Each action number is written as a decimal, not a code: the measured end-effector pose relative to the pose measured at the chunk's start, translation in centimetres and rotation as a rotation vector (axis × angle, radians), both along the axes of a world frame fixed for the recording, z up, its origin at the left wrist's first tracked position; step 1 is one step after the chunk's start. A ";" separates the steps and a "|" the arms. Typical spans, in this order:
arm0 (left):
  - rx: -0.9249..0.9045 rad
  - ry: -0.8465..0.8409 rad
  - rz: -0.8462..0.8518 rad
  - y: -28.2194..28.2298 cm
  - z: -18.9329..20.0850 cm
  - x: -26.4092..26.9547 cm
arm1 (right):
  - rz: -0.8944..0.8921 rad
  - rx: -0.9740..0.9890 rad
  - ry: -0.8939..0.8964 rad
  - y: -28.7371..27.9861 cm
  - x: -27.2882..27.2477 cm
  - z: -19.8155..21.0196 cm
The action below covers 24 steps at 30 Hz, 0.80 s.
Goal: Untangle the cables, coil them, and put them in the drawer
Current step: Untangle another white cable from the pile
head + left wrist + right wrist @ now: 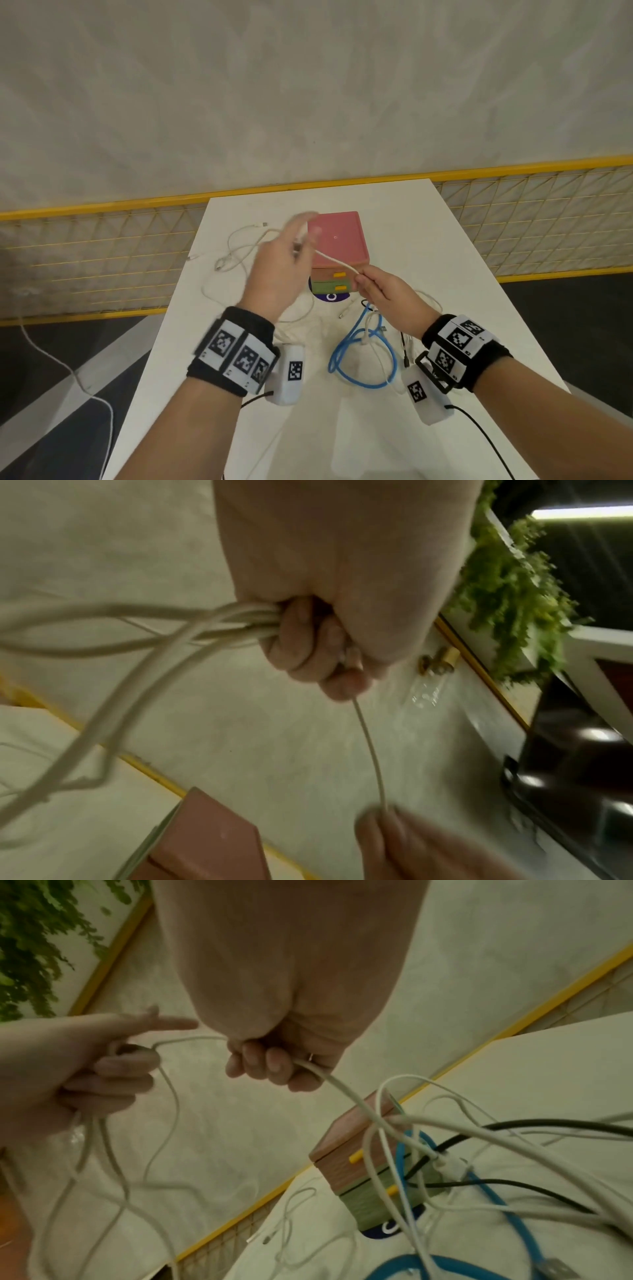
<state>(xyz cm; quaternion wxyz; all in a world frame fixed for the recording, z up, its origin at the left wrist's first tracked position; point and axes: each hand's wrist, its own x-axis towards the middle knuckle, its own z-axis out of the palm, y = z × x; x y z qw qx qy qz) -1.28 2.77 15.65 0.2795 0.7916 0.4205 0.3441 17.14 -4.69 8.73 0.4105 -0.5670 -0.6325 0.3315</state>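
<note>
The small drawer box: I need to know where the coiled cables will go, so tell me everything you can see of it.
The small drawer box stands upright on the white table, over a dark blue round mark. It has a flat pink top, a pink drawer above a green one, each with a yellow handle, both shut. It looks like plastic. White cables and a black one cross its front; contact is unclear.

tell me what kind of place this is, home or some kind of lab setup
Probably a staged recording space, not a home: a bare white table stands against a yellow mesh fence, with a plain pale wall behind and hanging greenery nearby. Both wrists wear marker-tagged bands.
</note>
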 end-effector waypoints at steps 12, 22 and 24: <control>-0.023 -0.029 0.118 1.0 -0.5 -2.2 | 0.077 -0.082 -0.210 -0.4 2.0 0.5; -0.142 0.415 -0.050 -0.6 -5.0 -1.2 | 0.217 -0.147 -0.774 2.9 -0.7 2.8; -0.130 0.336 0.022 -0.5 -4.8 -1.8 | 0.164 -0.067 -0.708 4.7 -1.8 3.7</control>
